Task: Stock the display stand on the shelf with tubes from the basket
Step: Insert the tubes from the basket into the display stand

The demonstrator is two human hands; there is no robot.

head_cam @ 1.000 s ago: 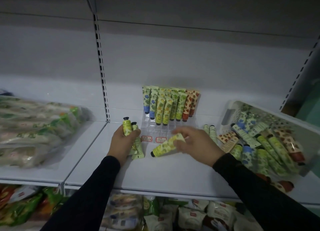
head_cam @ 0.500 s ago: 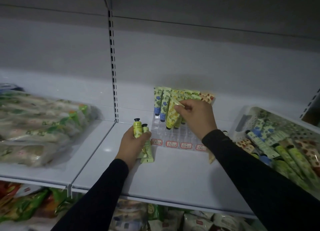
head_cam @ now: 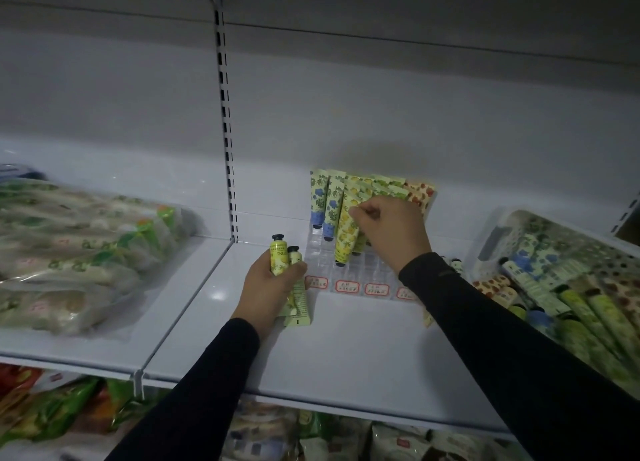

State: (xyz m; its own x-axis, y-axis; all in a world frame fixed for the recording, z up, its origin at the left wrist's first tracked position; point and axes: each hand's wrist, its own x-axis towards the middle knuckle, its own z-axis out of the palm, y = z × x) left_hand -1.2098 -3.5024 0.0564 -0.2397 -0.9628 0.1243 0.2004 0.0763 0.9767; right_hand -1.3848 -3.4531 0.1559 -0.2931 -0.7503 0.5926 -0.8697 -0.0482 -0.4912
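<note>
Standing cap-down: yellow tube (head_cam: 346, 232)

Yellow tube (head_cam: 346, 232) now upright in stand (head_cam: 349, 270).

In front of the display stand (head_cam: 349, 273) the shelf (head_cam: 346, 350) lies bare; the basket (head_cam: 491, 232) walls its right side (close), bagged goods (head_cam: 79, 253) sit well to its left.

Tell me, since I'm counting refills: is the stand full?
Not full. The stand holds tubes at the back; its clear front slots show nothing in them.
</note>
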